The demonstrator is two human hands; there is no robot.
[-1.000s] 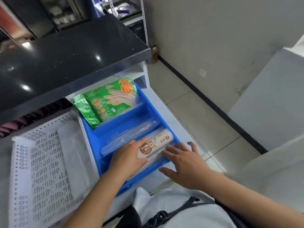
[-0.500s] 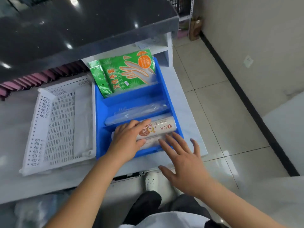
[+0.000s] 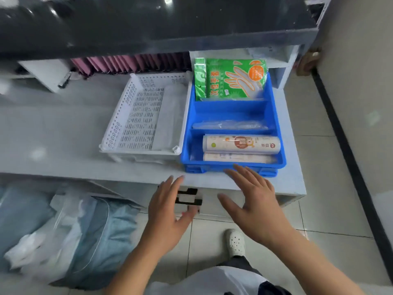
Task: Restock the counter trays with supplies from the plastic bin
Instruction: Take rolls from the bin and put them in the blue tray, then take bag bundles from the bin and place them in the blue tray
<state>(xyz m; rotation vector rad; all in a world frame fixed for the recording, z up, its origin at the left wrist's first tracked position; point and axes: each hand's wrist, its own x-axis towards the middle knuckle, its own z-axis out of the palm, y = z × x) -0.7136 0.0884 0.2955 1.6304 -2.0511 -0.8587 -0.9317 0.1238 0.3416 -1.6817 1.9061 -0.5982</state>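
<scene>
- Blue tray (image 3: 274, 116): set on the grey bench (image 3: 63, 133) at its right end, under the dark counter (image 3: 148, 24); three compartments are formed by two cross walls.
- Far compartment: green glove packs (image 3: 231, 79) are stood upright, leaned back against the far wall.
- Middle compartment: a clear plastic packet (image 3: 229, 125) is laid flat along the near wall.
- Near compartment: two rolls are laid lengthwise, the upper roll (image 3: 241, 144) resting behind and partly over the lower roll (image 3: 236, 157).
- White tray (image 3: 119, 124): perforated, placed just beside the blue tray on its left, their walls touching or nearly so; a pale sheet or bag is seen lying along its right side, too blurred to identify.
- Left hand (image 3: 168, 211): held in front of the bench edge, below the trays, fingers straight and spread; its grip is wide and nothing is held.
- Right hand (image 3: 255, 205): held just before the near wall of the blue tray, fingertips close to that wall, though contact cannot be judged; fingers are spread, the grip is wide, nothing is held.
- Plastic bags (image 3: 70, 233): clear and bluish, piled on the floor under the bench at lower left; contents are blurred.
- Pink sheets (image 3: 131, 61): ranked upright in a row beneath the counter, behind the white tray.
- White shoe (image 3: 235, 242): seen on the tiled floor between the two forearms.
</scene>
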